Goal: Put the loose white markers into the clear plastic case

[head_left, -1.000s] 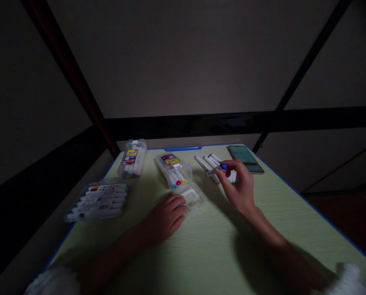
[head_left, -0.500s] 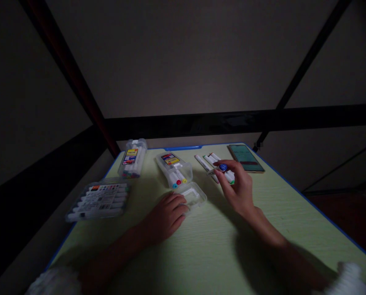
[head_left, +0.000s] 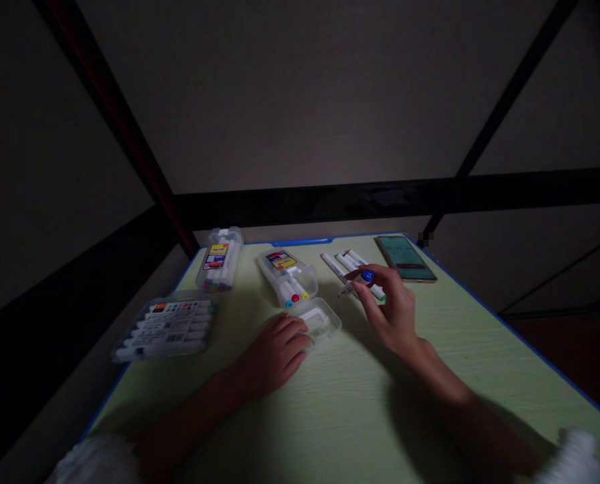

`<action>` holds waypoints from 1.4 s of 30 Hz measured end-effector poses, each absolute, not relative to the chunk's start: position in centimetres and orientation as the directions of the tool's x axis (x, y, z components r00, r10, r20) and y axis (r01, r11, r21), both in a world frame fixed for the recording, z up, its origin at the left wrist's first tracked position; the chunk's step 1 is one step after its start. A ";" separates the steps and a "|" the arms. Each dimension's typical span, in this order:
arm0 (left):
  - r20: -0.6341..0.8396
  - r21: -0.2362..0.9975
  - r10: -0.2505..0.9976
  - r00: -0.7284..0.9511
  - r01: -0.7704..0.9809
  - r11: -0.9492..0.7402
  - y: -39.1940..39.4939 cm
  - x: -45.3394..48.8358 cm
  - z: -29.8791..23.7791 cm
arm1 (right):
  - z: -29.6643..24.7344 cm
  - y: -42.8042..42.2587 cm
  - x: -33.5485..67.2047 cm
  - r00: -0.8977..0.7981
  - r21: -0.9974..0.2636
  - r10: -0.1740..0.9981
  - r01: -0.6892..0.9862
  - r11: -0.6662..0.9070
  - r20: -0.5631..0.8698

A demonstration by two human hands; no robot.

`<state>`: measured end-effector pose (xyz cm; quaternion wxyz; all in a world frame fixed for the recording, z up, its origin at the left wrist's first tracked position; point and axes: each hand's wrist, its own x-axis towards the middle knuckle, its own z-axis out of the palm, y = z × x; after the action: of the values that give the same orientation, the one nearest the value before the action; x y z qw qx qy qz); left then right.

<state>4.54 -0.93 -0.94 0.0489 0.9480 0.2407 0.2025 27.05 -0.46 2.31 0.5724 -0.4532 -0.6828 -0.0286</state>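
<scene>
Right of the open case, the right hand pinches a blue-capped marker; the left hand, grip unclear, should lightly steady the lid it touches.

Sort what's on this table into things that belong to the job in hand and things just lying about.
Likely part of the job: blue-capped marker, held in the right hand; clear lid, under the left hand; open marker case; loose markers.

Apparently just lying about: phone; back-left marker case; flat marker case, nearer on the left.
</scene>
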 end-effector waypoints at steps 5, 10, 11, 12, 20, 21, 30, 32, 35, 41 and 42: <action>0.359 0.186 0.471 0.806 0.432 -0.882 -1.0 4.5 -0.9 | 1.3 -0.3 27.2 0.121 -0.557 0.597 0.540 0.631 0.793; 0.363 0.185 0.469 0.805 0.431 -0.883 -1.0 4.5 -0.8 | 0.7 -0.1 27.0 0.185 -0.592 0.575 0.433 0.680 0.797; 0.362 0.186 0.471 0.804 0.433 -0.882 -1.0 4.6 -0.8 | 0.7 -0.1 27.0 0.193 -0.596 0.575 0.428 0.680 0.795; 0.361 0.187 0.473 0.804 0.435 -0.881 -1.0 4.6 -0.9 | 0.7 -0.1 26.9 0.198 -0.602 0.579 0.422 0.678 0.791; 0.351 0.202 0.480 0.804 0.436 -0.877 -0.9 4.6 -0.8 | 1.0 -0.6 26.7 0.134 -0.619 0.616 0.348 0.705 0.777; 0.352 0.201 0.480 0.804 0.436 -0.877 -0.9 4.6 -0.8 | 1.0 -0.5 26.7 0.130 -0.619 0.617 0.345 0.706 0.776; 0.358 0.198 0.479 0.802 0.436 -0.878 -0.9 4.5 -0.8 | 0.5 -0.3 26.7 0.124 -0.594 0.606 0.425 0.683 0.786; 0.361 0.193 0.475 0.803 0.434 -0.880 -0.9 4.5 -0.9 | 0.5 -0.3 26.6 0.109 -0.574 0.588 0.420 0.703 0.801; 0.365 0.183 0.471 0.803 0.434 -0.882 -0.9 4.6 -0.8 | 0.6 -0.3 26.6 0.082 -0.559 0.579 0.399 0.727 0.811; 0.367 0.185 0.469 0.803 0.431 -0.883 -1.0 4.6 -0.7 | 0.3 -0.3 26.7 0.063 -0.560 0.592 0.420 0.714 0.803; 0.369 0.185 0.466 0.804 0.428 -0.885 -1.0 4.6 -0.7 | 0.3 -0.4 26.7 0.056 -0.561 0.597 0.425 0.711 0.800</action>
<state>4.64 -0.98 -0.71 0.0465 0.9486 0.2356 0.2060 26.73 -0.35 0.31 0.6231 -0.3741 -0.6834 0.0691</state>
